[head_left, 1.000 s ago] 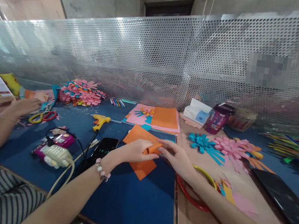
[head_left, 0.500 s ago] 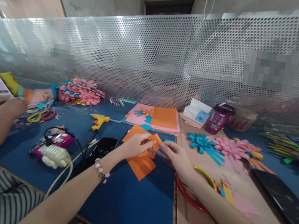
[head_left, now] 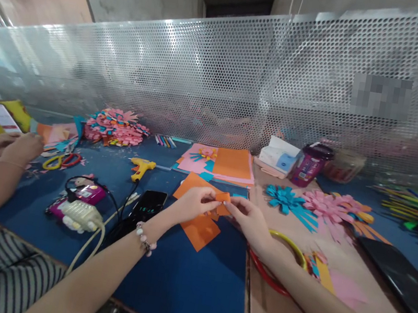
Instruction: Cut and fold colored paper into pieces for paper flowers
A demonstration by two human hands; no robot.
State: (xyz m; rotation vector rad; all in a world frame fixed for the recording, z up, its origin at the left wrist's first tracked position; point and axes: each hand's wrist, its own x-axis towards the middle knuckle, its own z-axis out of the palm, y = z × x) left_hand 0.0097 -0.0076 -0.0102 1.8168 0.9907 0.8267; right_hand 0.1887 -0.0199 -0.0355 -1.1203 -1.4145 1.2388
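Between my two hands is a small piece of orange paper (head_left: 222, 197), raised above the table. My left hand (head_left: 198, 201) pinches its left side, fingers closed. On its right side my right hand (head_left: 244, 214) pinches it too, thumb and fingertips together. Larger orange paper sheets (head_left: 200, 232) lie on the blue table just beneath, partly covered by my left hand. A yellow glue gun (head_left: 141, 168) rests to the left of my left hand, and a dark phone (head_left: 149, 205) with a lit clock lies beside my left forearm.
A purple power strip (head_left: 86, 195) with a plug and cables sits left. Behind are stacked coloured sheets (head_left: 234, 163) and a pile of paper flowers (head_left: 116, 127). Blue and pink paper flowers (head_left: 283, 199), a purple cup (head_left: 311, 164) and rolls of tape (head_left: 290, 243) are right. A co-worker's hands (head_left: 16, 147) are far left.
The small orange paper has been turned or folded between my fingers, and my right fingertips have come closer to my left. The view has shifted slightly.
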